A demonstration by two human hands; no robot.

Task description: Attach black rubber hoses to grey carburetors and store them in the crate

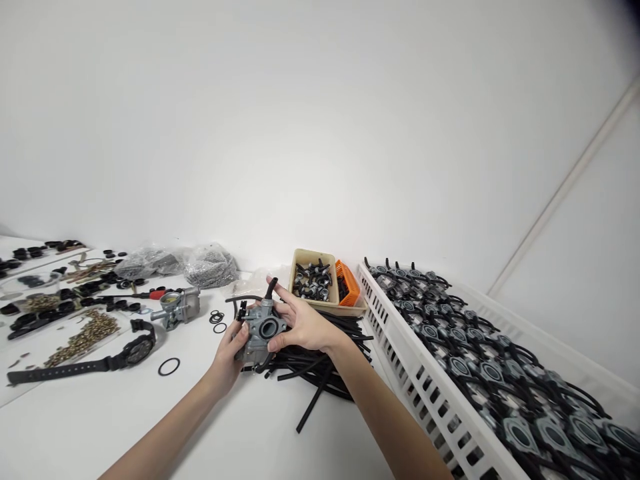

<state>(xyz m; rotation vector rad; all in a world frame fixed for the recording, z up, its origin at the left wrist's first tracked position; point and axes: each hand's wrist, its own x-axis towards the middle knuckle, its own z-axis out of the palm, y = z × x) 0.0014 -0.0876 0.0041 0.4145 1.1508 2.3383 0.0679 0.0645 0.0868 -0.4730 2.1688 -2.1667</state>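
A grey metal carburetor (257, 333) with a black cap on top and a round bore facing me is held between both hands above the table. My left hand (231, 350) grips its left side, thumb on the body. On the other side my right hand (303, 323) is closed round it, with the thumb near the bore and a finger stretched up behind the black cap (271, 288). A thin black hose sticks out to the left of the body. Just beyond and below lies a pile of black rubber hoses (320, 373).
A white slatted crate (400, 347) full of carburetors stands right. Behind are a beige bin (300, 257) of small parts and an orange basket (353, 283). Leftward lie another carburetor (177, 308), O-rings (169, 367), a black wristwatch (135, 350), brass pieces (93, 337) and bagged parts (210, 265).
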